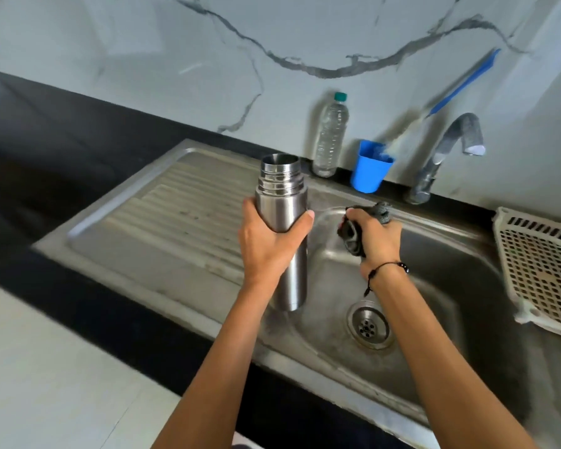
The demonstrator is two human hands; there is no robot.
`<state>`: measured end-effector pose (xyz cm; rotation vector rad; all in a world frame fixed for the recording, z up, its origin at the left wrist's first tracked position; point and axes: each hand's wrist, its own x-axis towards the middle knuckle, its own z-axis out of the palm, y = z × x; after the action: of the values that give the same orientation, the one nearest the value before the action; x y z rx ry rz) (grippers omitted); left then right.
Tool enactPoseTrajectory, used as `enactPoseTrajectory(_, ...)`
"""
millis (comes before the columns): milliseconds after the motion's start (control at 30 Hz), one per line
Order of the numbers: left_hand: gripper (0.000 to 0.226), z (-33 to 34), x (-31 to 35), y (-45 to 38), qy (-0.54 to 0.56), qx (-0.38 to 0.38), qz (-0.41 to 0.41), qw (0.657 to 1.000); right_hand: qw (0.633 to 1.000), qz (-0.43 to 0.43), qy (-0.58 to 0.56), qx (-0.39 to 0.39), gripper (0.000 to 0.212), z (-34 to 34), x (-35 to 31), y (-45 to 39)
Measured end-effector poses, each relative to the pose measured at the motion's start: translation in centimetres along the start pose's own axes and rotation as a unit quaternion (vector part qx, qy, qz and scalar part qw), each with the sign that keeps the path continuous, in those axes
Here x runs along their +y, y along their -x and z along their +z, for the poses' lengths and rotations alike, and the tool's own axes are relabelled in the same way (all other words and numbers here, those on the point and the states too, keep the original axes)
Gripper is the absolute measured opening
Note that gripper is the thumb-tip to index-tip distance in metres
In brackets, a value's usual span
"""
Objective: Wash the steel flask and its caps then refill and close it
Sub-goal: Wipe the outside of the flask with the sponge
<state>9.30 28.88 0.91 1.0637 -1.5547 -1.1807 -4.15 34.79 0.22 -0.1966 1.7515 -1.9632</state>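
Observation:
The steel flask (284, 209) is upright and uncapped, its threaded mouth open at the top. My left hand (269, 241) grips it around the middle, above the left edge of the sink basin (434, 286). To its right, over the basin, my right hand (374, 236) holds a dark grey scrubbing cloth (383, 212) bunched in its fingers. No caps are visible.
A steel draining board (162, 222) lies to the left. Against the marble wall stand a clear plastic bottle (330, 137) and a blue cup (371, 168) holding a blue-handled brush (460, 85). The tap (441, 157) is at the back right, a white perforated tray (545, 267) at the far right.

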Motion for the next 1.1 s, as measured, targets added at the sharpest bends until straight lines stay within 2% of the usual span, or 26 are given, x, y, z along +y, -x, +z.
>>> enactPoseTrajectory(100,0.057,-3.0,-0.3,0.0,0.024,0.047,0.017,0.998,0.999,0.012,-0.005,-0.044,0.016,2.3,0.7,1.5)
enactPoseTrajectory(200,0.062,-5.4,-0.9,0.1,0.028,0.056,0.031,0.998,0.997,0.019,-0.004,-0.081,0.019,4.3,0.9,2.8)
enactPoseTrajectory(333,0.069,-6.4,-2.5,0.4,0.013,0.051,0.042,0.998,0.994,0.034,-0.007,-0.103,0.007,5.7,1.6,4.0)
enactPoseTrajectory(700,0.075,-7.0,-4.1,0.9,0.01,0.057,0.043,0.997,0.992,0.053,0.006,-0.111,0.007,6.1,3.3,4.9)
enactPoseTrajectory(867,0.075,-7.4,-4.5,1.0,0.018,0.045,0.038,0.998,0.992,0.056,0.018,-0.113,0.024,6.0,3.4,5.6)
enactPoseTrajectory(1100,0.087,-8.4,-5.4,0.8,0.004,0.017,0.047,0.999,0.989,0.061,0.001,-0.136,0.014,6.1,3.4,7.0)
